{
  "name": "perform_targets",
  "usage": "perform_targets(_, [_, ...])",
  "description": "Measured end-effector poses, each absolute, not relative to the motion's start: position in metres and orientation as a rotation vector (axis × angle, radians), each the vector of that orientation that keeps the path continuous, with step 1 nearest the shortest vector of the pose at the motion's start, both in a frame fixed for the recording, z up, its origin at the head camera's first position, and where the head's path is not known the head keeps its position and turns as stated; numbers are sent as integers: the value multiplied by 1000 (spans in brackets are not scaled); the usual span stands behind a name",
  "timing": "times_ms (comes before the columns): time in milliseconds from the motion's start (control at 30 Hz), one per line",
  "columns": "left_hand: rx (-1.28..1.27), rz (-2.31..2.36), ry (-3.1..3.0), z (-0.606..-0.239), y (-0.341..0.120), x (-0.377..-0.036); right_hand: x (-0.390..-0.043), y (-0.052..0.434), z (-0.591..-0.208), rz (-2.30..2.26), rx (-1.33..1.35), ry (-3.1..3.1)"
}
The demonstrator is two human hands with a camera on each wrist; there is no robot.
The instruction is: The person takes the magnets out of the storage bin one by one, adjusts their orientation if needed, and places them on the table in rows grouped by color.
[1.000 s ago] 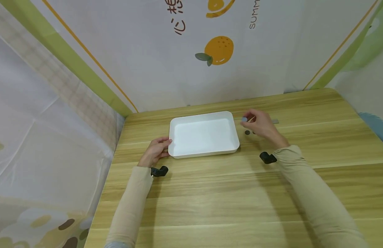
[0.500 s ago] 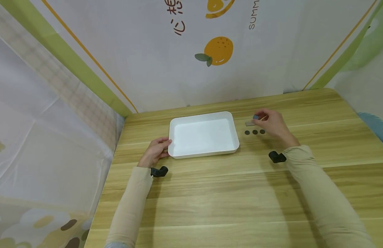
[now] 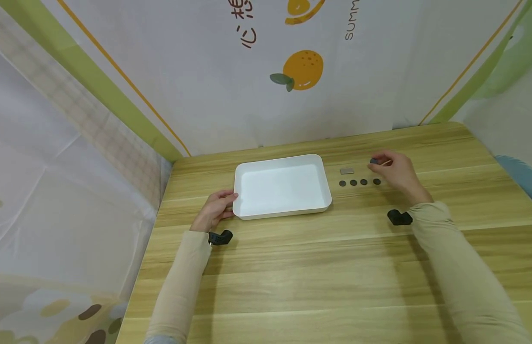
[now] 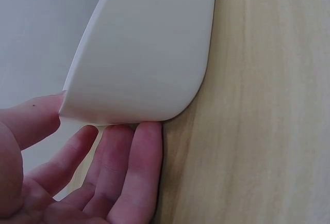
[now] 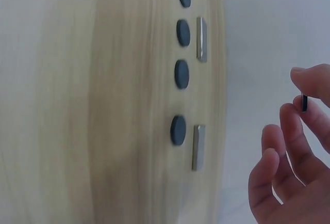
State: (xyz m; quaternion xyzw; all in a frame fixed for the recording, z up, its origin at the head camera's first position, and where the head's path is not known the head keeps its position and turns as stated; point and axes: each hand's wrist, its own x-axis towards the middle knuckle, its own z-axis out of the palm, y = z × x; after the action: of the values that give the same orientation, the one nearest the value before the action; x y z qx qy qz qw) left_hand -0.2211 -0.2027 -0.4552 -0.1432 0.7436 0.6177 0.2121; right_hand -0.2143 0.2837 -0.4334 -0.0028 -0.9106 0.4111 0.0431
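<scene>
Right hand (image 3: 396, 173) pinches a dark disc (image 5: 303, 103), so lower it gently beside the row of discs (image 5: 179, 74) while the left hand (image 3: 214, 210) grips the tray (image 3: 283, 212) steady.

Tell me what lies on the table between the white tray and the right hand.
In the head view, between the white tray and the right hand lie a row of four dark round discs and a small grey bar on the wooden table.

Four dark discs (image 3: 353, 182) lie in a row on the wooden table (image 3: 313, 267), just left of the right hand (image 3: 396, 174). Two small metal bars (image 5: 201, 39) lie just beyond that row. A backdrop printed with an orange (image 3: 303, 70) stands well beyond that hand.
</scene>
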Motion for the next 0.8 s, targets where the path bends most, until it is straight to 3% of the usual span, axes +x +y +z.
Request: perform_targets(800, [-391, 1719, 2066, -456, -204, -223, -206, 317, -453, 1143, -73, -2803])
